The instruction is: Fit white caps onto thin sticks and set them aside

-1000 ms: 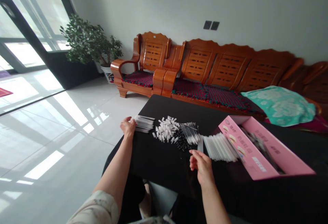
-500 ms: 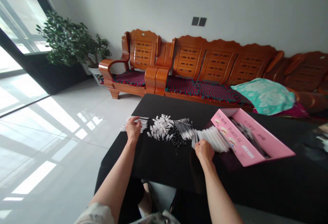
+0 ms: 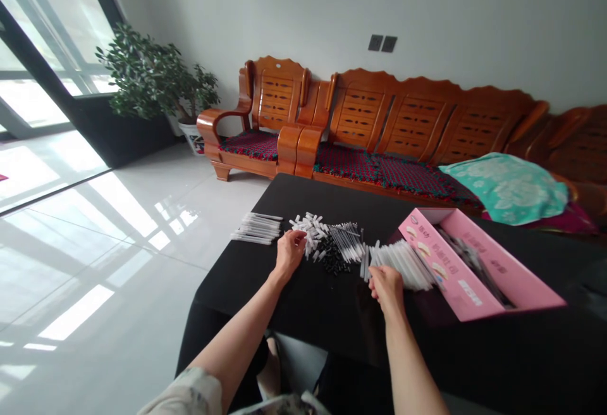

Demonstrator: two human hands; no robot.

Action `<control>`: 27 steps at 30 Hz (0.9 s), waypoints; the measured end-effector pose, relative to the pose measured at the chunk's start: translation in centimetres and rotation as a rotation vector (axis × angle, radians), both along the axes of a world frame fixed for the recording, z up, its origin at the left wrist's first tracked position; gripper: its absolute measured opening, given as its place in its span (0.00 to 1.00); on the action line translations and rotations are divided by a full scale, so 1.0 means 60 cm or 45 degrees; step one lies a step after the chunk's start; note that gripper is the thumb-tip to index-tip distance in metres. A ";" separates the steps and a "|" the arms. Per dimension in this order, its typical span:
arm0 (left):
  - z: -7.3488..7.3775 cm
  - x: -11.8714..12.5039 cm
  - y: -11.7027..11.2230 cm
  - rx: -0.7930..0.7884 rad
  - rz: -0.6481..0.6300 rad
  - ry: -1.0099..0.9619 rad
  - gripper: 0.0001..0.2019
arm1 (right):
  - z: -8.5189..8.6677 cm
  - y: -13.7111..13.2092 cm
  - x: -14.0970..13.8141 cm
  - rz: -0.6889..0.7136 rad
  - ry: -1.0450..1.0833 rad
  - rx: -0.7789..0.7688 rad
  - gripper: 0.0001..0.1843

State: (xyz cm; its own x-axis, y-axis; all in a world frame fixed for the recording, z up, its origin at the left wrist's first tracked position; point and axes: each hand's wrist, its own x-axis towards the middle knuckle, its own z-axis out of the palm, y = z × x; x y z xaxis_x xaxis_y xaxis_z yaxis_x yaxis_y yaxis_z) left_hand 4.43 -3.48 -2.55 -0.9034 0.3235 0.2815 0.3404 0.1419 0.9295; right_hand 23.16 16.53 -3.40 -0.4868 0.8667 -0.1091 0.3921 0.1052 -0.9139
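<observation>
Tabletop [image 3: 313,320]: one row of white sticks [image 3: 258,228], apparently finished. Remaining loose: white pieces [image 3: 308,222], left hand [image 3: 291,255] at their edge; black bits [image 3: 334,262]; dark rods [image 3: 347,241]; translucent tubes [image 3: 406,266], right hand [image 3: 387,285] curled beside them. Either hand's grasp: I cannot tell.

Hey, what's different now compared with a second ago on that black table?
The left hand has let go of the row of white sticks and moved right, to the pile of white caps. The right hand has moved forward and slightly right, to the clear tubes. Whether either holds anything is unclear. The pink box and black pieces stayed put.
</observation>
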 end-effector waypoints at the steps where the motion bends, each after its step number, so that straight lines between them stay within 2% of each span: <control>1: -0.001 0.004 0.007 -0.008 -0.020 0.015 0.08 | -0.002 -0.005 0.004 -0.013 0.033 -0.049 0.09; 7: -0.002 0.035 0.054 -0.161 -0.215 0.140 0.09 | 0.001 -0.022 0.015 -0.131 0.133 -0.184 0.12; 11: -0.007 0.056 0.091 -0.323 -0.433 0.384 0.08 | 0.005 -0.024 0.015 -0.142 0.157 -0.196 0.11; 15: -0.007 0.060 0.123 -0.574 -0.551 0.623 0.11 | 0.002 -0.021 0.019 -0.142 0.196 -0.213 0.11; 22: 0.002 0.048 0.151 -0.802 -0.765 0.922 0.10 | -0.006 -0.014 0.024 -0.136 0.260 -0.278 0.12; 27: 0.004 0.058 0.166 -0.837 -0.799 1.053 0.09 | -0.006 -0.013 0.023 -0.140 0.255 -0.287 0.11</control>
State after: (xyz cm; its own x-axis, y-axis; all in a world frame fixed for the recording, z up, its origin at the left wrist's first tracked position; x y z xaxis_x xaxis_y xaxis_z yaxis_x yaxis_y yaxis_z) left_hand 7.89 6.50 -2.30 -0.1670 0.9344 0.3147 0.9713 0.1011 0.2152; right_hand 24.56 15.75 -3.78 -0.4228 0.8801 -0.2160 0.1998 -0.1420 -0.9695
